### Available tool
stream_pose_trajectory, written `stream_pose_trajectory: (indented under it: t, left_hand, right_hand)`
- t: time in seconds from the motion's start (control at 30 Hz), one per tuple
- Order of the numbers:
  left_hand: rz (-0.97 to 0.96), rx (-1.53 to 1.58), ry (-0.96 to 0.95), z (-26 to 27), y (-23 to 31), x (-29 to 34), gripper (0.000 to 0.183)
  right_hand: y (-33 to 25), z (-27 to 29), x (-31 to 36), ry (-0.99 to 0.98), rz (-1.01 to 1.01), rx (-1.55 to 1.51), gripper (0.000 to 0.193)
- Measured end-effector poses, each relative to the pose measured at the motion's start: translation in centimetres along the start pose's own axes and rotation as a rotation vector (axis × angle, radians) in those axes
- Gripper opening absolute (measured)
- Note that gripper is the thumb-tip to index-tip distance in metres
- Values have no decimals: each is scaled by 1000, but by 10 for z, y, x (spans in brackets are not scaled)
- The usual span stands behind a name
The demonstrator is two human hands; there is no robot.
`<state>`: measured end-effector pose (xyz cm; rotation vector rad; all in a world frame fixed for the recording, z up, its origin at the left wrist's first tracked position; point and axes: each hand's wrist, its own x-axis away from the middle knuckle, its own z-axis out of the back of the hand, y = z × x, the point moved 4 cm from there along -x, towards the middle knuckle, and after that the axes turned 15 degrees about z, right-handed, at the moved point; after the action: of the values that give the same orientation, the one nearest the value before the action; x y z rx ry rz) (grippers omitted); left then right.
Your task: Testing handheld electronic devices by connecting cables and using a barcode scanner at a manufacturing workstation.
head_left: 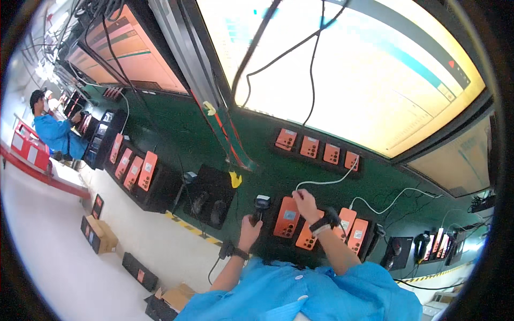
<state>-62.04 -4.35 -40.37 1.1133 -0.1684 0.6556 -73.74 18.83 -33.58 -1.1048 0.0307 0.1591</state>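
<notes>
My left hand (249,234) is wrapped round the handle of a black handheld scanner (262,206), its head pointing away from me. My right hand (306,205) pinches the end of a white cable (327,183) at the far edge of an orange phone (287,216); whether the plug is in the phone cannot be made out. That phone lies in a black tray (278,253) beside a second orange phone (307,238), partly below my right wrist. Two more orange phones (357,236) lie to the right, one with a white cable (385,212) at its far end.
Several orange phones (309,146) stand in a rack below a large lit monitor (342,75). Black cables hang across the screen. Left on the green bench (160,115) are a black mat (210,195) and another tray of phones (133,172). A person in blue (53,131) works farther left.
</notes>
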Motion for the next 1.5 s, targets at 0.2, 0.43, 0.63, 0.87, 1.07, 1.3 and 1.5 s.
stream_pose_trajectory:
  t: [0.2,0.43,0.63,0.87,1.07,1.3,1.5]
  left_hand:
    - [121,145,-310,-18,6,-37,53]
    - [101,300,-343,-17,36,-30,41]
    - [59,233,-241,4,30,10,26]
    - [103,10,-386,-12,71,87,28]
    - [105,-41,-445,-60,61,112,24]
    - [-43,-71,-361,-86,90,140,46]
    - [42,-35,-489,-105,63,130,41]
  right_hand:
    - [0,-20,27,24,291,416,20]
    - [0,-10,0,15,-38,394,18]
    - [25,64,29,71,115,354,25]
    - [53,95,83,-176,336,596,53]
    - [64,94,80,-156,347,583,52]
    - [78,90,81,-123,394,758,82]
    - [67,91,99,-139,430,615,64]
